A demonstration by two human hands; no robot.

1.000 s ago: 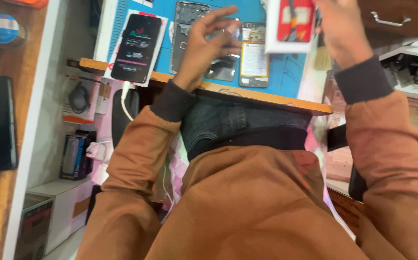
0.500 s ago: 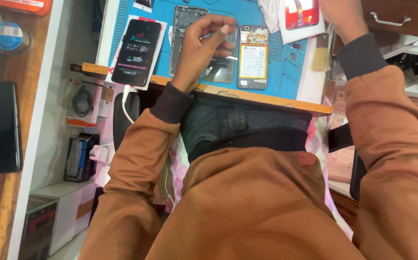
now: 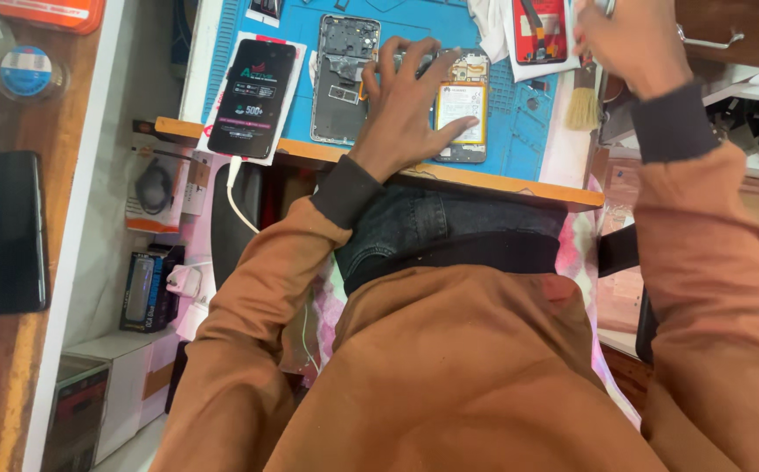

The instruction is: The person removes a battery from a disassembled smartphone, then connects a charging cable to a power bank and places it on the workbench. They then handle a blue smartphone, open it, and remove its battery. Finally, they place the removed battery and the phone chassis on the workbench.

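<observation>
My left hand (image 3: 410, 105) lies flat with fingers spread on an opened phone (image 3: 464, 114), its thumb across the yellow-labelled battery. Beside it on the left lies a grey bare phone frame (image 3: 343, 79). Both rest on a blue work mat (image 3: 528, 131). My right hand (image 3: 620, 44) is raised at the top right, fingers curled around a small silvery object (image 3: 608, 7) that the frame edge mostly cuts off. A red and black screen part (image 3: 539, 31) lies on white paper just left of that hand.
A black phone with a lit screen (image 3: 253, 96) lies at the mat's left, a white cable (image 3: 235, 197) hanging below it. A pale brush (image 3: 582, 105) sits at the right. Another dark phone (image 3: 3, 232) and a tape roll (image 3: 24, 72) lie on the wooden shelf; boxes (image 3: 148, 288) stand below.
My left hand has come down and flattened onto the opened phone. My right hand has shifted right, off the red and black part. The view now shows more of the mat.
</observation>
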